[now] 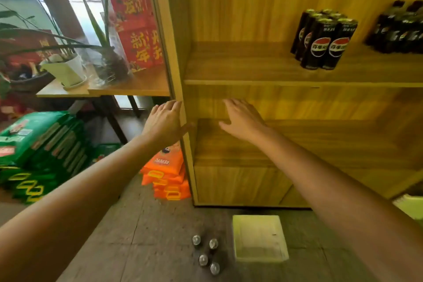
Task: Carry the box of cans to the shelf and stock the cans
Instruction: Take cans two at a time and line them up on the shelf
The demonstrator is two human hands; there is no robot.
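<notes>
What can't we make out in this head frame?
Head view:
- Floor cans: only the tops show, labels hidden.
- Shelf cans: back ones hidden by the front pair, count unclear.
- Bottles: blurred, cut by the right edge.
- Left hand: contact with the shelf unclear.

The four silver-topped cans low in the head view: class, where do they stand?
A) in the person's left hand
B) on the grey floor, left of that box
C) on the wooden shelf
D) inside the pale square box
B: the four silver-topped cans stand on the grey floor, left of the pale square box, which holds no cans.
</notes>
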